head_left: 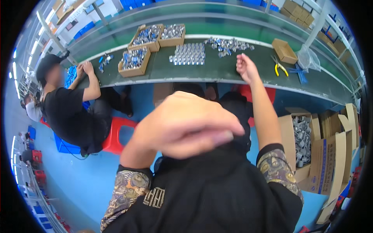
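Observation:
My left hand (pixel 186 122) is raised close to the camera, large and slightly blurred. Its fingers lie together against the thumb, and nothing shows between them. Over the front edge of the dark green bench, my right hand (pixel 246 68) is curled closed with the thumb side up. Whatever its fingers may hold is hidden. Nearest to it lies a loose pile of small silver and blue metal parts (pixel 227 46). Left of that pile, similar silver parts stand in a tidy block of rows (pixel 189 54).
Cardboard trays of metal parts (pixel 134 62) stand left on the bench (pixel 163 72). At right are an empty cardboard tray (pixel 284 51), yellow-handled pliers (pixel 279 66), blue ties (pixel 300 73) and a clear bag (pixel 309 58). A co-worker (pixel 74 97) sits left. A carton of metal parts (pixel 285 134) stands lower right.

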